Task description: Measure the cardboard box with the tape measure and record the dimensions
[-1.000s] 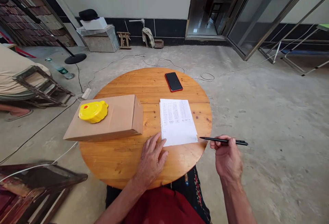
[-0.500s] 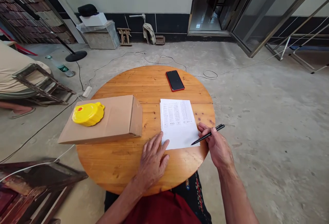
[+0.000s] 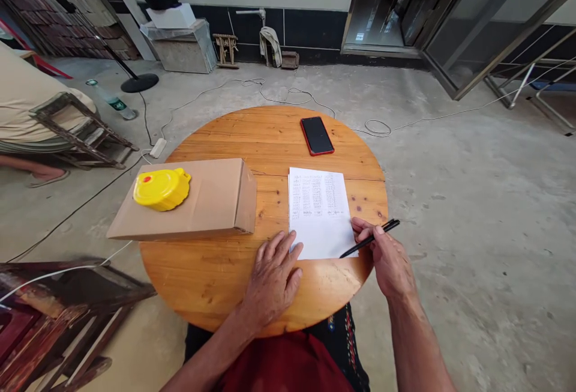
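Observation:
On the round wooden table (image 3: 216, 278) lie white sheets of paper (image 3: 317, 236), the top one covered with columns of handwriting on its upper part. My left hand (image 3: 274, 275) rests flat, fingers stretched, its fingertips at the lower left edge of the paper. A black pen (image 3: 369, 239) is held in my right hand (image 3: 390, 260) at the paper's lower right corner. The pen slants, its tip pointing left near the bottom edge; whether it touches the sheet I cannot tell.
Left of the paper a cardboard box (image 3: 211, 200) carries a yellow plastic case (image 3: 162, 189) with a red button. A red-cased phone (image 3: 317, 135) lies at the table's far side. A seated person (image 3: 36, 104), a bottle (image 3: 112, 101) and cables are beyond at left.
The whole view has shifted slightly, so the table and its things appear a little further right and higher. Both hands keep nearly the same pose at the paper.

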Motion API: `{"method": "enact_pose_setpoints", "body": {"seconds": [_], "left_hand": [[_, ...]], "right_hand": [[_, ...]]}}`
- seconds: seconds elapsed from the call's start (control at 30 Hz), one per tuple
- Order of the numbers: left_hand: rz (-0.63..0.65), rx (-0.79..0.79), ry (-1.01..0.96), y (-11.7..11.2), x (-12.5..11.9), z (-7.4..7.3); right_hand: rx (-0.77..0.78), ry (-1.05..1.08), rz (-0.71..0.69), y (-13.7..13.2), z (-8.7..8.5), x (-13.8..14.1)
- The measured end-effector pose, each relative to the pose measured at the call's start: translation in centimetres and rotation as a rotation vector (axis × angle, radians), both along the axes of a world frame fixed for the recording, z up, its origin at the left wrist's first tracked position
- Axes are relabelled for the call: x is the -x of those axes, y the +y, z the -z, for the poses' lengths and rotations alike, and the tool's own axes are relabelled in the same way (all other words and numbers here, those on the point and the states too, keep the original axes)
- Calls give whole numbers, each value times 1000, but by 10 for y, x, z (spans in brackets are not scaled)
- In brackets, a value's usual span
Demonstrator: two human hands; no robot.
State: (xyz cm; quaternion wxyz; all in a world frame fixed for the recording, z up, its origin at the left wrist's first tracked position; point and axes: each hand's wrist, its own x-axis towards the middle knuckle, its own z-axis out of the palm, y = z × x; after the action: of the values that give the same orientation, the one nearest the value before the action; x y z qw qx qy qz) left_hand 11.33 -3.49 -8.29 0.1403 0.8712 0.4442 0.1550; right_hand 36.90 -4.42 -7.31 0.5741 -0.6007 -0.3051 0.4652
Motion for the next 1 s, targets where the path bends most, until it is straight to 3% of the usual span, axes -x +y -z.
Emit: {"method": "enact_pose_setpoints", "body": {"seconds": [0.3, 0.47, 0.67, 0.8, 1.0], "left_hand": [[6, 5, -30, 1, 1, 2], [-18, -2, -26, 1, -1, 2], [-68, -6, -36, 6, -7, 1], [-63, -22, -65, 8, -8, 1], [-66, -31, -95, 8, -8, 2]], "right_hand": [[-1, -1, 39, 1, 2, 3], [-57, 117, 77, 3, 3, 3], [-80, 199, 235, 1, 2, 2], [-149, 177, 295, -2, -9, 7], [-271, 2, 176, 12, -24, 25]]}}
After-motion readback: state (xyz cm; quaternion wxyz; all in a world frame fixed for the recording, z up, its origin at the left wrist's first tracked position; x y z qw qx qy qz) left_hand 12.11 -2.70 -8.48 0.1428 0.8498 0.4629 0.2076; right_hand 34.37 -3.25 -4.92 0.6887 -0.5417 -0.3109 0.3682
